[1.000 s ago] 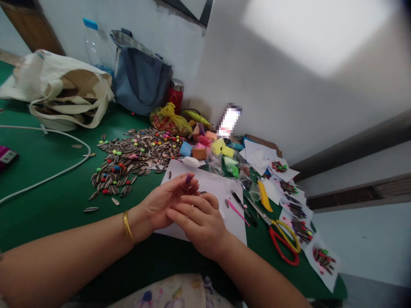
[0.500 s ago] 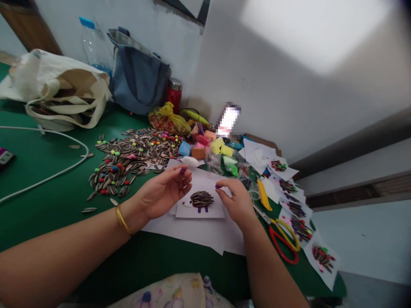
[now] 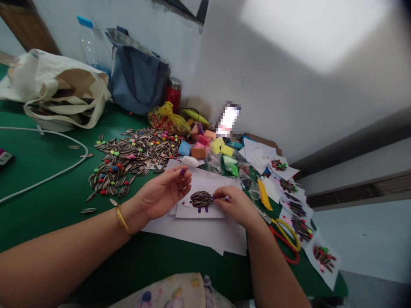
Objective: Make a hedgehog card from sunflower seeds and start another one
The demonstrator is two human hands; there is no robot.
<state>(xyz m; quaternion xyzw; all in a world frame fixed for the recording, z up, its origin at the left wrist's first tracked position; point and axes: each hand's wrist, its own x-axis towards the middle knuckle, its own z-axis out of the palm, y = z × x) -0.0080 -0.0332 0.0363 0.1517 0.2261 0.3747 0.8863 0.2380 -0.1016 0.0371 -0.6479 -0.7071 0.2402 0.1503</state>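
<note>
A hedgehog picture (image 3: 201,199), its back made of striped sunflower seeds and its legs of purple clay, lies on a small white card (image 3: 186,213) in front of me. My left hand (image 3: 168,188) hovers at the card's left, thumb and forefinger pinched on a small lump of purple clay (image 3: 183,170), the other fingers loosely curled. At the hedgehog's tail end, my right hand (image 3: 234,204) has its fingertips pressed together, with a bit of purple clay (image 3: 214,198) showing at them. Larger white sheets (image 3: 192,233) lie beneath the card.
Loose sunflower seeds (image 3: 141,149) mixed with coloured ones spread at the back left. Clay packets (image 3: 199,152) and a lit phone (image 3: 228,119) stand behind the card. On the right are scissors (image 3: 284,239), a yellow cutter (image 3: 264,194) and several seed-covered cards (image 3: 323,261).
My right hand has come down from above the card to the hedgehog's tail end, carrying purple clay. My left hand has stayed nearly still.
</note>
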